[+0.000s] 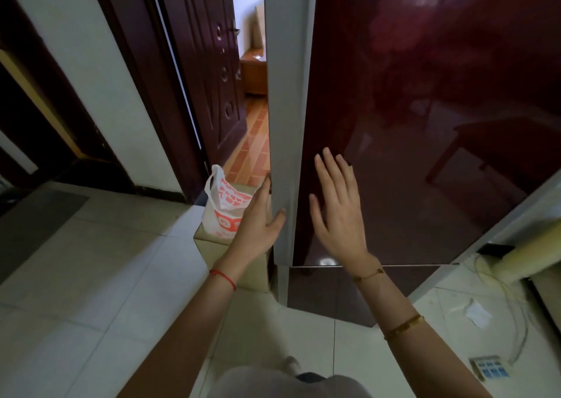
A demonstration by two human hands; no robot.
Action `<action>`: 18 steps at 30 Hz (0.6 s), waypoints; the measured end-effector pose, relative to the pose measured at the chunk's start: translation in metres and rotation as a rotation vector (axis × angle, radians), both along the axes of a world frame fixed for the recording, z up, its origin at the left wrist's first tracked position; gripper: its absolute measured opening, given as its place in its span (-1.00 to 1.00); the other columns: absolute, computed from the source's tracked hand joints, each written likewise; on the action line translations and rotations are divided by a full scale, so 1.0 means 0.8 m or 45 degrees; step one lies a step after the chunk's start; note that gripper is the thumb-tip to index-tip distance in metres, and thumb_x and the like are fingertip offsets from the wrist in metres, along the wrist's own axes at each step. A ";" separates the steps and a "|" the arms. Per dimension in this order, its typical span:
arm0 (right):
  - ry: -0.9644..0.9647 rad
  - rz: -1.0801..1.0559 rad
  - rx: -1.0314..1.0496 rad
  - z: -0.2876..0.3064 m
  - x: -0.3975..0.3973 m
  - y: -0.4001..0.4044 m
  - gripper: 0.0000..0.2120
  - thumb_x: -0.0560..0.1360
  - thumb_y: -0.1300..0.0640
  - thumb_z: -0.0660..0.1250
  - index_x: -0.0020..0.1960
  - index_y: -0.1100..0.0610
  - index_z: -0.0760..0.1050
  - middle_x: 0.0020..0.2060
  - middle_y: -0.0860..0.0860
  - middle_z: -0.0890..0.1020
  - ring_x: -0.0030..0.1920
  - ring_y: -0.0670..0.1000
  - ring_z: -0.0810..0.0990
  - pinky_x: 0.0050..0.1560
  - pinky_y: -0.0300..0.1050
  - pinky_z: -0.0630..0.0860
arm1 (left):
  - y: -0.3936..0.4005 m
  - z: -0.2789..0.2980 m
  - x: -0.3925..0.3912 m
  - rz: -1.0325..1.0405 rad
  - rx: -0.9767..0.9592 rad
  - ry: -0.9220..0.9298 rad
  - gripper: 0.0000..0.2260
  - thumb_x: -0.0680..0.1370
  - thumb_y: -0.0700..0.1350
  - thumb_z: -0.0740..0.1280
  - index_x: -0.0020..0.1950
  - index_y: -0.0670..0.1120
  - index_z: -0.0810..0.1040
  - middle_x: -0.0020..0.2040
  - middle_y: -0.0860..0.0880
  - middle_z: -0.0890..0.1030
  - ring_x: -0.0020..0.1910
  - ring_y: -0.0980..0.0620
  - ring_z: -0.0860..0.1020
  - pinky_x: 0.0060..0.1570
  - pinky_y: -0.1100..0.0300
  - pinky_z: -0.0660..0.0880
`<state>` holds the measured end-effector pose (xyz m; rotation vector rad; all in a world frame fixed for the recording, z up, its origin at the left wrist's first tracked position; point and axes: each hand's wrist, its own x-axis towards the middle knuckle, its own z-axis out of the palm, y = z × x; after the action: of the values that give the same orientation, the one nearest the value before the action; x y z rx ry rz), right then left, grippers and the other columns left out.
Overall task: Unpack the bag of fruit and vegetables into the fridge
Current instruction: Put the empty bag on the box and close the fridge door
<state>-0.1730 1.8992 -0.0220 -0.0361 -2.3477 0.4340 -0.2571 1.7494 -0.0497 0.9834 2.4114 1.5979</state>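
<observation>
Fridge (409, 124), tall, glossy dark red door front with a grey side edge, closed as far as can be seen; a second dark red panel sits below the upper door

Left hand (261, 221) at the grey left edge of the upper door: fingers go round behind the edge and out of sight, thumb lies on the grey strip, so it grips the door edge. Red string bracelet (223, 279) on that wrist

Right hand (337, 203) flat against the red door front near its lower left corner, fingers straight and spread, holding nothing. Gold bracelets (403, 326) on the right wrist and forearm

Bag (224, 206), white plastic with red print, handles up, stands on a cardboard box (212, 249) on the tiled floor (106, 276), just left of the fridge and right behind the left hand. Contents not visible

Dark wooden door (206, 64) ajar behind the bag
</observation>
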 end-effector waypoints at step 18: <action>-0.087 -0.282 0.045 -0.002 -0.107 0.019 -0.40 0.60 0.19 0.23 0.57 0.19 0.09 0.58 0.05 0.10 0.59 0.05 -0.02 0.55 0.16 0.07 | 0.042 -0.003 -0.136 -0.173 -0.081 0.017 -0.32 0.56 -0.14 0.28 0.58 0.06 -0.01 0.56 0.09 0.18 0.51 0.10 0.21 0.46 -0.06 0.25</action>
<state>-0.2590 1.9141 -0.0235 -0.2952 -2.3845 0.2861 -0.3656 1.7833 -0.0524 1.1234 2.3325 1.4653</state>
